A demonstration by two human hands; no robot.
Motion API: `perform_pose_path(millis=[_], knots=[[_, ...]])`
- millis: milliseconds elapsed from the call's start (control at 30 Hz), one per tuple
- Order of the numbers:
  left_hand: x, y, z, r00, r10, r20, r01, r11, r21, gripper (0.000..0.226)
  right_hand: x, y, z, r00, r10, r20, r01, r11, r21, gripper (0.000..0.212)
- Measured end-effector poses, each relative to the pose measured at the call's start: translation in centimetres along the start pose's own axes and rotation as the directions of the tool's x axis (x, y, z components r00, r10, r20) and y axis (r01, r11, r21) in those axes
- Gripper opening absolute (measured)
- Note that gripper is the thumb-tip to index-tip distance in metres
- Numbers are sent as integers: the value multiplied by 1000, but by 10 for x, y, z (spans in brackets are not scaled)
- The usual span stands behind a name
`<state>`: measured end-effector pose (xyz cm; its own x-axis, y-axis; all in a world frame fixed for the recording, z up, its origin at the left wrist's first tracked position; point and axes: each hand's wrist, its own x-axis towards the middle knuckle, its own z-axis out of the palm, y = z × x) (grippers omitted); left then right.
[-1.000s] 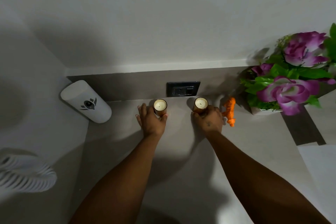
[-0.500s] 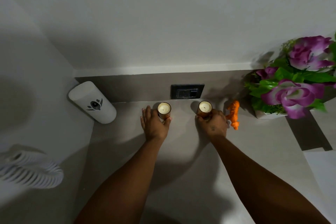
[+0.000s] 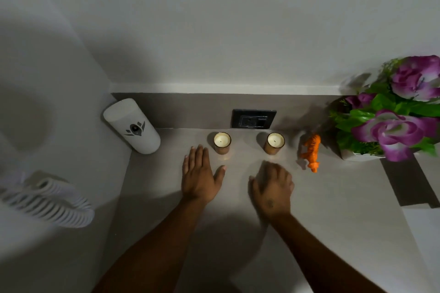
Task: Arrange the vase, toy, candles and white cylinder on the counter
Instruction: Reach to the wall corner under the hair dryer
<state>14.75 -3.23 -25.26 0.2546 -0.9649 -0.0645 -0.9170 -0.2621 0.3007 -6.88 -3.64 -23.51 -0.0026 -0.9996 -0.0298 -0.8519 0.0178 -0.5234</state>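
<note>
Two small candles in copper-coloured cups stand side by side near the back of the grey counter [image 3: 238,197]: the left candle [image 3: 222,142] and the right candle [image 3: 275,143]. My left hand [image 3: 199,175] lies flat just in front and left of the left candle, fingers apart, holding nothing. My right hand [image 3: 272,187] hovers in front of the right candle, fingers loosely curled, empty. An orange toy tiger [image 3: 311,152] stands right of the candles. The white vase [image 3: 357,153] with purple flowers [image 3: 392,129] sits at the far right. The white cylinder [image 3: 133,126] with a dark emblem stands in the left corner.
A black wall socket [image 3: 253,118] sits in the backsplash behind the candles. A white ribbed object [image 3: 45,200] juts in at the left edge. A white slab [image 3: 423,233] borders the counter on the right. Walls close off the back and left.
Both hands have let go of the candles and drawn back toward me. The candles stay standing where they were set.
</note>
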Motion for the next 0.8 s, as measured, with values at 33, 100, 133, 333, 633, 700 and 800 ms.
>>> perform_pose_path(millis=[33,100,133,333,633,700,800], knots=[[-5,-5,0,1000,9,4,-9,999,35,86,-20,-3,6,995,-90,51,93,993,-67,66],[-13,-14,-1,1000,6,16,-7,997,72,85,-52,-7,17,962,-206,177,239,952,-193,70],[-17,-18,-2,1000,-4,18,2,997,81,84,-62,-8,20,946,-225,235,281,929,-240,74],[-35,-23,-19,995,-41,-87,55,985,164,93,-73,-9,19,906,-235,353,348,886,-305,90],[37,-52,-125,748,19,-664,248,920,305,51,-73,-14,12,913,-256,318,356,882,-310,87],[46,-64,-138,728,-20,-686,282,920,272,48,-73,-13,13,913,-254,319,356,880,-315,87],[52,-77,-141,721,-3,-693,272,921,279,44,-73,-11,16,918,-257,301,350,883,-314,86]])
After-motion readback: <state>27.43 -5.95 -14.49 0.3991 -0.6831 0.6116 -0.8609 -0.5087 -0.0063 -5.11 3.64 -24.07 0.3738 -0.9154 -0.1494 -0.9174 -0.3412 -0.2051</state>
